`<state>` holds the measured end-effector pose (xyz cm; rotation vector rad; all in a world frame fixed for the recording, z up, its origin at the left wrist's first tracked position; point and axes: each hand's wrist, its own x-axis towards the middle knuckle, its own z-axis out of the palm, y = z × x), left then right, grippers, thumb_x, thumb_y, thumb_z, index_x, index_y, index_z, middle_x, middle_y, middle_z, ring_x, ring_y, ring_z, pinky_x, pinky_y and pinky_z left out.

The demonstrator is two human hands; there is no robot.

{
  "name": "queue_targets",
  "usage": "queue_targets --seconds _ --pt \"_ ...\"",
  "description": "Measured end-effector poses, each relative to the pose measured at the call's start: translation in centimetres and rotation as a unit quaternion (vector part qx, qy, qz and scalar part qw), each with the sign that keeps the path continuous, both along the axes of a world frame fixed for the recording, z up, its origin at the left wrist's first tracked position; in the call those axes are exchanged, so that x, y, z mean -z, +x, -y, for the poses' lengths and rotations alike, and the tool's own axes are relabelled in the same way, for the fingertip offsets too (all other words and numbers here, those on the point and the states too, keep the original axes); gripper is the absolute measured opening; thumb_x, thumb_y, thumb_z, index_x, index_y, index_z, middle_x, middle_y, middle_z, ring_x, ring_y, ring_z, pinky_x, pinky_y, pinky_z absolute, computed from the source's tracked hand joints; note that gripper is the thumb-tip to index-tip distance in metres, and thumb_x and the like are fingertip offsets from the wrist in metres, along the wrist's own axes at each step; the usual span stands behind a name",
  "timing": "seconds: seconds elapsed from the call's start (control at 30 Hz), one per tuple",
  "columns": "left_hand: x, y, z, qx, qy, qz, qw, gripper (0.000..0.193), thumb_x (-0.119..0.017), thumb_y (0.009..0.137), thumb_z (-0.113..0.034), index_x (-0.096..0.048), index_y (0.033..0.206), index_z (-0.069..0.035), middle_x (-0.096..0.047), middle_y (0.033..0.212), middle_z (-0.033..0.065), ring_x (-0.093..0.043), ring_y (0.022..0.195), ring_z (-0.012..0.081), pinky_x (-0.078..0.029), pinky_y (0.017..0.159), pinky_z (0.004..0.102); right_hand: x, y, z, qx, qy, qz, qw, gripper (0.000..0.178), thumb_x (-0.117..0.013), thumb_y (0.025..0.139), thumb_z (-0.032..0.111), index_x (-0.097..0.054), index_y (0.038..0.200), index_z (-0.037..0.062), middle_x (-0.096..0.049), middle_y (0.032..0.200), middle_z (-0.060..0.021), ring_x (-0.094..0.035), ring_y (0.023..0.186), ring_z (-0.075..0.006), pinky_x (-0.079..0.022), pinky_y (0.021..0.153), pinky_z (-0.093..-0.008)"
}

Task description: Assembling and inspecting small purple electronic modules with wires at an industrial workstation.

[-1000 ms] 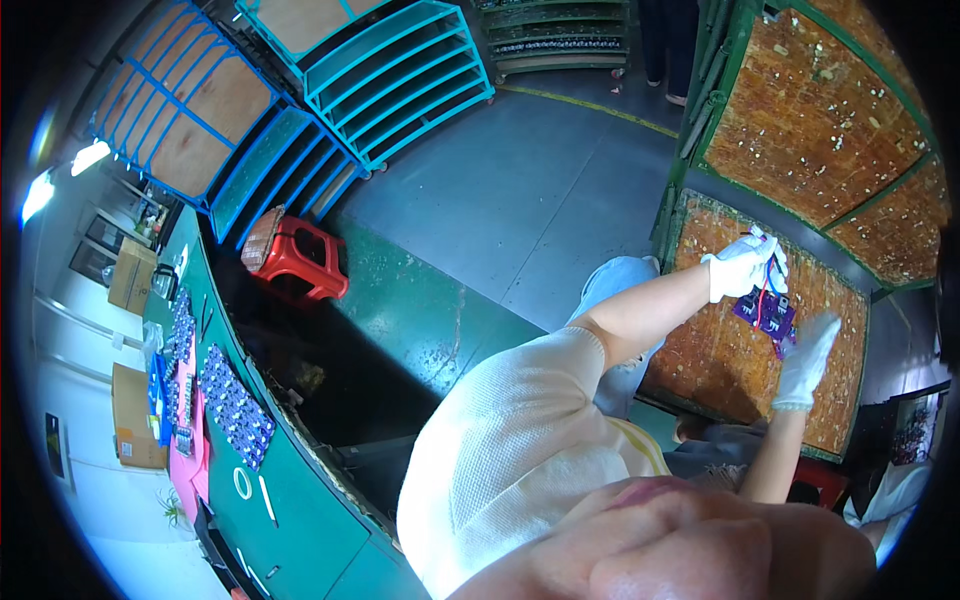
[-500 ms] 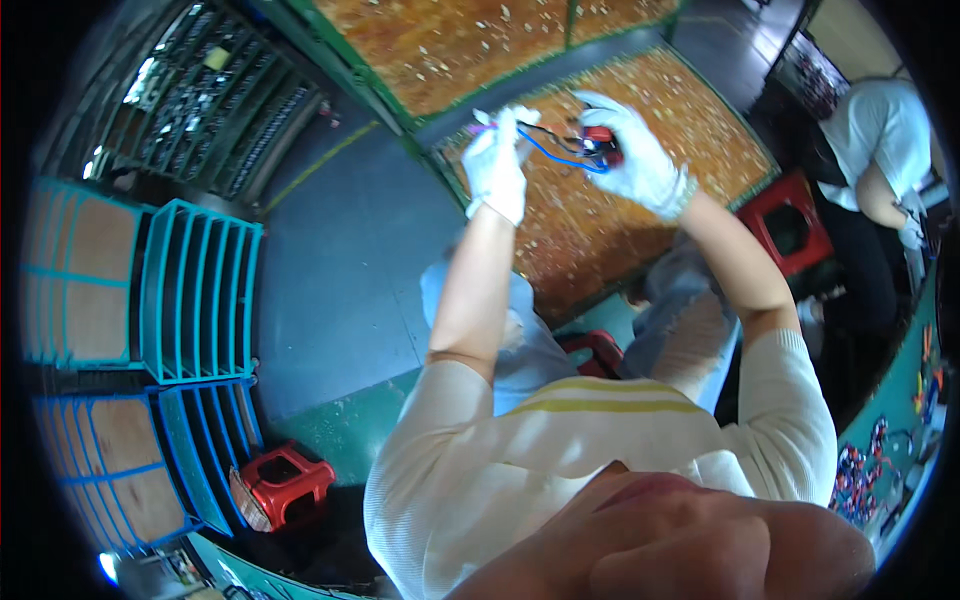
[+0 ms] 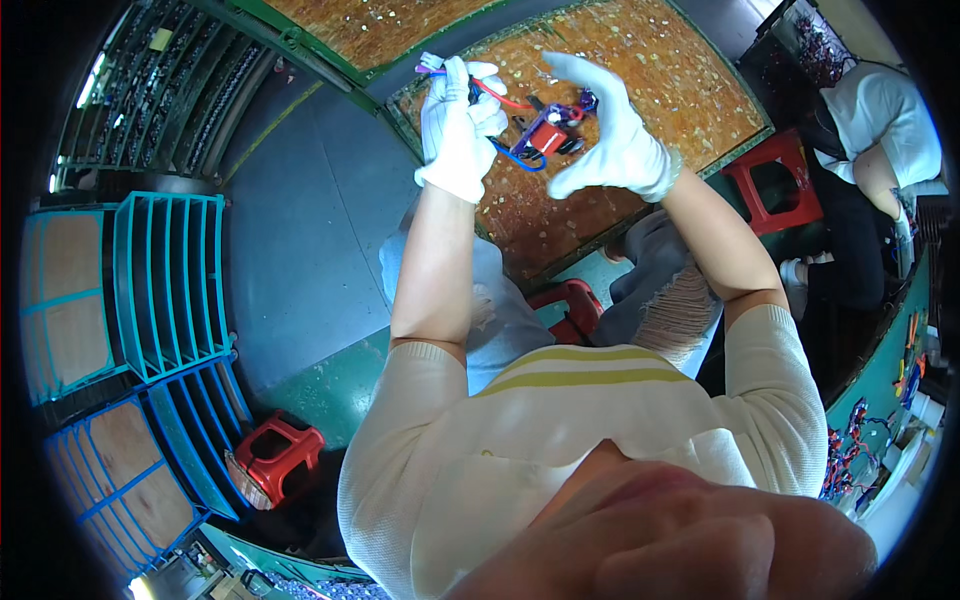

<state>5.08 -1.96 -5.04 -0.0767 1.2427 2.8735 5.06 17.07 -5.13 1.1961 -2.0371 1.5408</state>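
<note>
My left hand (image 3: pixel 460 130), in a white glove, is closed around the wires of a small wired electrical assembly. The red block (image 3: pixel 548 138) of this assembly hangs to the right of my fingers, with dark and purple parts around it. A red wire and a looping blue wire (image 3: pixel 520 160) run from it toward my left hand. Pale and purple wire ends (image 3: pixel 430 66) stick out above that hand. My right hand (image 3: pixel 625 140), gloved too, is open beside the assembly, thumb and fingers spread wide in a C shape.
Beneath my hands is a worn wooden board (image 3: pixel 690 85) with a green metal edge. Teal racks (image 3: pixel 175 285) stand on the left, near a red stool (image 3: pixel 278 460). At right, another person (image 3: pixel 880 125) sits by a red stool (image 3: pixel 775 180). Wired parts (image 3: pixel 850 450) lie on a green bench.
My right hand has let go of the red block and spread its fingers. The assembly now hangs from my left hand. The whole view has shifted a little.
</note>
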Motion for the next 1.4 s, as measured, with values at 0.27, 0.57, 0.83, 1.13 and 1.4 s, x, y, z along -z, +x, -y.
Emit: queue_targets --seconds 0.27,0.57,0.83,1.13,1.4 --pt "-0.4 2.1 -3.1 0.027 -0.172 -0.021 0.984 0.019 -0.057 0.084 -0.019 -0.060 0.090 -0.002 -0.055 0.071 -0.0004 -0.037 0.048 0.0006 -0.026 0.040 0.0157 1.3 -0.8 0.2 -0.075 0.052 0.306 0.948 0.031 -0.064 0.079 0.013 -0.053 0.106 0.0004 -0.059 0.097 -0.0083 -0.057 0.090 -0.0191 -0.045 0.079 -0.0306" --pt "0.2 1.5 -3.2 0.045 -0.114 -0.033 0.992 0.025 -0.055 0.085 -0.014 -0.055 0.105 0.002 -0.059 0.079 0.0026 -0.037 0.046 0.0006 -0.025 0.039 0.0155 1.8 -0.4 0.8 -0.149 -0.045 0.379 0.912 0.022 -0.063 0.079 0.009 -0.057 0.100 0.0046 -0.059 0.093 -0.0041 -0.055 0.088 -0.0117 -0.044 0.080 -0.0272" --pt "0.4 0.0 -0.8 -0.168 -0.053 -0.013 0.984 0.025 -0.050 0.090 -0.028 -0.057 0.090 -0.004 -0.053 0.067 0.0009 -0.033 0.042 0.0034 -0.024 0.037 0.0180 1.3 -5.5 -8.1 0.009 -0.552 0.374 0.745 0.013 -0.044 0.091 0.019 -0.049 0.092 0.0067 -0.026 0.052 0.0027 -0.024 0.044 -0.0100 -0.023 0.044 -0.0252" --pt "3.9 -2.2 1.9 -0.197 0.214 0.117 0.950 0.035 -0.045 0.090 -0.041 -0.050 0.096 -0.008 -0.034 0.062 -0.0029 -0.024 0.046 0.0071 -0.021 0.040 0.0235 -0.5 -3.3 -6.7 -0.113 -0.512 0.260 0.811 0.019 -0.049 0.090 0.031 -0.051 0.096 0.0125 -0.046 0.056 0.0035 -0.048 0.053 -0.0147 -0.045 0.055 -0.0304" --pt "2.4 1.8 -4.9 -0.083 -0.234 -0.085 0.965 0.039 -0.042 0.092 -0.034 -0.051 0.116 -0.005 -0.048 0.088 0.0018 -0.041 0.074 0.0083 -0.037 0.069 0.0220 0.1 -0.5 0.3 0.079 0.067 0.100 0.990 0.047 -0.071 0.074 0.016 -0.051 0.116 0.0066 -0.052 0.100 -0.0036 -0.048 0.086 -0.0081 -0.043 0.076 -0.0239"
